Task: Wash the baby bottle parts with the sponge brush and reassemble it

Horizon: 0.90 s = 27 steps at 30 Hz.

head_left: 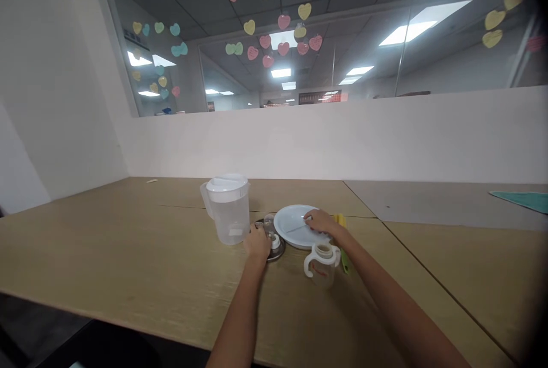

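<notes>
My left hand (pixel 257 241) is over a small round metal tray (pixel 279 252) that bears a white bottle part (pixel 274 239) and small clear pieces; its fingers are bent, and what they hold, if anything, is hidden. A pale blue plate (pixel 282 223) lies to the right of the tray. Over the plate's right side is my right hand (pixel 319 221), fingers curled near a thin clear stick (pixel 297 228) on the plate; whether it grips the stick is too small to tell. An open bottle with two white handles (pixel 323 265) stands in front of the plate.
A clear lidded pitcher (pixel 231 214) stands just left of the tray. A yellow and green brush (pixel 345 262) lies right of the plate, partly under my right forearm. Farther right is a teal cloth (pixel 520 201). A white wall with a window rises behind the table.
</notes>
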Available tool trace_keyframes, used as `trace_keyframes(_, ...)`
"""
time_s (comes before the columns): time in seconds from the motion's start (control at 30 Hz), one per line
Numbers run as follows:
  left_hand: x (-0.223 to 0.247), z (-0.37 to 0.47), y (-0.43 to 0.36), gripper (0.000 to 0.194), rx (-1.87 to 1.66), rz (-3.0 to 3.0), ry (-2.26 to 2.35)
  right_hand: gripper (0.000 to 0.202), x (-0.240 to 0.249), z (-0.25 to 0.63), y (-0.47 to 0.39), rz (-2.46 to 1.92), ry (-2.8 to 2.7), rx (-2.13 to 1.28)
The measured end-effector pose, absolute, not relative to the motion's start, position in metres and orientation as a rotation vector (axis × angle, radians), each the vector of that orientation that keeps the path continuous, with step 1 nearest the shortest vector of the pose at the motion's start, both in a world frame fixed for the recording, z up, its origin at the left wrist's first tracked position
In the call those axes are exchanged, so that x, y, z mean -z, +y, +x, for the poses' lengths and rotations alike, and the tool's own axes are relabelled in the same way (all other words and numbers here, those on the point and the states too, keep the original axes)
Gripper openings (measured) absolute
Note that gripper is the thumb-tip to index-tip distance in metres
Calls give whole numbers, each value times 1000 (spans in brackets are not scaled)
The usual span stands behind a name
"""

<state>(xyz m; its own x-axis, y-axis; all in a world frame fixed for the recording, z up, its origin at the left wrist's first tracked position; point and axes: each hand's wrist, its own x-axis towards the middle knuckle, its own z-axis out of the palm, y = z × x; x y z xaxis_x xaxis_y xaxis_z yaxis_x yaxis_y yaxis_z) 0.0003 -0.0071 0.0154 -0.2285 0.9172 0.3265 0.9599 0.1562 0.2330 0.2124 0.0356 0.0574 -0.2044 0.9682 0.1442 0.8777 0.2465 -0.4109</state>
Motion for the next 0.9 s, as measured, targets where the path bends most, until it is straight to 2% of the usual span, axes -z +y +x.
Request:
trace_keyframes(0.1,-12,1,-6,27,538,-1883,-2325,19,-49,200,43,-1701,-2179,-350)
trace_keyframes(0.27,-8,4,-2,27,513,-1877,-2366,18,-46,207,47,-1679,-2118,-355)
trace_keyframes(0.5,-24,0,-8,25,681,-1847,-2313,20,-80,235,42,-1548,-1909,-337)
trace_keyframes(0.57,-29,0,-9,24,858,-1800,-2261,16,-94,241,34,-1450,-1819,-396)
trace_keyframes(0.7,-33,2,-9,20,1544,-1897,-1886,4,-118,246,13,-1282,-1662,-436)
trace_keyframes(0.8,-35,7,-10,19,1832,-2122,-1483,11,-129,245,-1,-1186,-1641,-406)
trace_keyframes(0.9,-35,16,-13,17,1875,-2293,-1273,23,-137,239,-15,-1082,-1653,-409)
